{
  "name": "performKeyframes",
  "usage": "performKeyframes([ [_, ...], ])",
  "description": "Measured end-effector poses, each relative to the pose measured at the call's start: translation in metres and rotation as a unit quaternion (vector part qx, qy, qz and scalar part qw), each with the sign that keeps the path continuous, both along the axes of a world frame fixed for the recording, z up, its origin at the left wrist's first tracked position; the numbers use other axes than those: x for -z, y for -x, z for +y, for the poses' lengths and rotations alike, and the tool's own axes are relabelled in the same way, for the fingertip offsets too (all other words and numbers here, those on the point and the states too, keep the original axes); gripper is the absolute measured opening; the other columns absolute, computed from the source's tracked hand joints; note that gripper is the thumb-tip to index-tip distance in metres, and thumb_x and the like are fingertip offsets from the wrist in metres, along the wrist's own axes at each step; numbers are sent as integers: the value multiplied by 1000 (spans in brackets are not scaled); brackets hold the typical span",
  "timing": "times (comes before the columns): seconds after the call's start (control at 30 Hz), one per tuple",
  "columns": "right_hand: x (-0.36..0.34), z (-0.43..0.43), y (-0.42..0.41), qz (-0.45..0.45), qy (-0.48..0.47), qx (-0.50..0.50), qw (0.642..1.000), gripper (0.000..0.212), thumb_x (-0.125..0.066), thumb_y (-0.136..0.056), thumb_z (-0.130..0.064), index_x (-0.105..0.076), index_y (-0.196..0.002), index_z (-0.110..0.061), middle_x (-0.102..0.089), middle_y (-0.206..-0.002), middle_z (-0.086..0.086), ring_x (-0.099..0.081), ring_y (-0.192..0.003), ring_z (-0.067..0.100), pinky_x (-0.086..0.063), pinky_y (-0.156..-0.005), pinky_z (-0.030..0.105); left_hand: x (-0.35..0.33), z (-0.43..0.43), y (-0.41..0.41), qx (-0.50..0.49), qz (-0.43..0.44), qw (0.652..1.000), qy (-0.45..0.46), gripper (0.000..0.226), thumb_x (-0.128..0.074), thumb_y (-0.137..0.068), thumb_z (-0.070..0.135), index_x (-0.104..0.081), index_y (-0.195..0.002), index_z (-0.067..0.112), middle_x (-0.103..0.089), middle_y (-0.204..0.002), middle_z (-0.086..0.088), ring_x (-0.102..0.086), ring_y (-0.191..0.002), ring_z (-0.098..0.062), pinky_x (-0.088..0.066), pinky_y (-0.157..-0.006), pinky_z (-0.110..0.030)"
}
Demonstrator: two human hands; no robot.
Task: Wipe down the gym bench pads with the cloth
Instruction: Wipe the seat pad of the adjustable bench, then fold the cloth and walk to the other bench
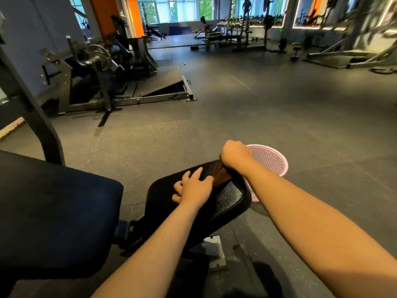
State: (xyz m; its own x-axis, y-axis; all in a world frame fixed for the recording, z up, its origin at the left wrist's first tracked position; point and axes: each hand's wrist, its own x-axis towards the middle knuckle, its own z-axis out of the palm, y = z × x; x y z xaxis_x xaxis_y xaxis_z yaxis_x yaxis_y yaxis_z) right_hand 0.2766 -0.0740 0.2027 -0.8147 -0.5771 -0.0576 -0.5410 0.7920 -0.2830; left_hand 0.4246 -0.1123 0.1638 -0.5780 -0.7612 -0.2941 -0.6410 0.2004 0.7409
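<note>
A gym hall with a dark rubber floor (236, 117) and a plate-loaded machine (90, 78) at the back left lies around the bench. The grip of the right hand (235, 155) is clamped as a fist on a brown cloth (222, 176), at the far edge of the black seat pad (229, 198). The cloth hangs from this fist and lies down on the pad surface. The left hand (194, 188) rests flat on the same pad just beside the cloth, with its fingers spread and holding nothing; whether its thumb touches the cloth I cannot tell. To the left, apart from the seat pad, is the larger dark-blue back pad (60, 211). A pink basket (272, 160) stands on the floor behind the seat pad, on the right side. I judge that the wiping of the seat pad is in hand, and the stroke is at its far end. The next move calls for drawing the cloth toward the body with steady pressure, while the left hand steadies the pad; the back pad needs the cloth too.
</note>
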Motion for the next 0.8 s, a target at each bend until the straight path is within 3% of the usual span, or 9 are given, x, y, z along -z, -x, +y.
performKeyframes([
  [0.17,14,60,4,-9,88,88,992,16,-49,-91,-7,-60,-81,-9,-68,-102,18,-62,-90,36,-43,-69,35,-15,25,32,42,30,998,44,47,-47,-95,44,-47,-142,44,-25,-161,8,-14,-144,-25,-12,-117,-48],
  [0.23,28,71,8,-68,213,113,968,23,-47,-87,-4,-58,-70,-15,-70,-96,14,-61,-87,34,-48,-72,37,-21,39,54,94,32,991,85,41,-48,-94,43,-55,-134,43,-30,-158,8,-17,-142,-26,-13,-116,-51],
  [0.3,46,79,16,-159,370,160,901,23,-47,-77,-8,-70,-76,-14,-74,-92,6,-66,-89,29,-55,-83,42,-20,54,75,144,17,978,153,36,-47,-92,41,-62,-125,41,-38,-152,7,-21,-141,-25,-11,-116,-55],
  [0.37,68,81,31,-257,502,213,798,33,-48,-69,-11,-77,-84,-16,-75,-91,5,-70,-91,28,-57,-86,48,-17,61,99,194,-31,946,257,36,-44,-92,39,-66,-120,37,-51,-141,4,-31,-137,-26,-7,-116,-60],
  [0.47,84,107,41,-322,589,315,671,31,-47,-82,-1,-75,-87,-13,-74,-95,10,-70,-91,29,-58,-86,46,-5,77,128,274,-114,884,362,28,-43,-95,34,-68,-106,28,-65,-110,0,-52,-121,-27,-5,-117,-62],
  [0.53,87,137,45,-320,620,352,624,36,-40,-88,9,-72,-97,-5,-71,-93,13,-70,-81,22,-59,-76,32,6,92,152,320,-140,870,349,24,-44,-98,33,-67,-103,26,-63,-93,1,-60,-108,-29,-13,-116,-60],
  [0.63,97,196,48,-242,580,405,664,36,-36,-89,11,-69,-102,1,-65,-85,10,-66,-68,3,-48,-62,14,41,126,174,367,-103,897,223,20,-49,-99,34,-64,-92,23,-67,-92,-3,-62,-100,-33,-38,-101,-45],
  [0.7,113,232,51,-204,511,438,711,38,-39,-88,-1,-71,-99,-19,-70,-101,4,-65,-93,14,-49,-79,22,65,157,180,390,-59,907,149,18,-53,-99,31,-60,-83,25,-70,-93,-6,-64,-100,-33,-49,-93,-43],
  [0.8,123,285,48,-209,491,505,678,39,-38,-83,-9,-70,-94,-30,-69,-109,0,-62,-101,22,-52,-93,39,88,215,176,409,-52,908,78,15,-54,-100,27,-65,-91,20,-72,-103,-10,-64,-103,-32,-49,-86,-38],
])
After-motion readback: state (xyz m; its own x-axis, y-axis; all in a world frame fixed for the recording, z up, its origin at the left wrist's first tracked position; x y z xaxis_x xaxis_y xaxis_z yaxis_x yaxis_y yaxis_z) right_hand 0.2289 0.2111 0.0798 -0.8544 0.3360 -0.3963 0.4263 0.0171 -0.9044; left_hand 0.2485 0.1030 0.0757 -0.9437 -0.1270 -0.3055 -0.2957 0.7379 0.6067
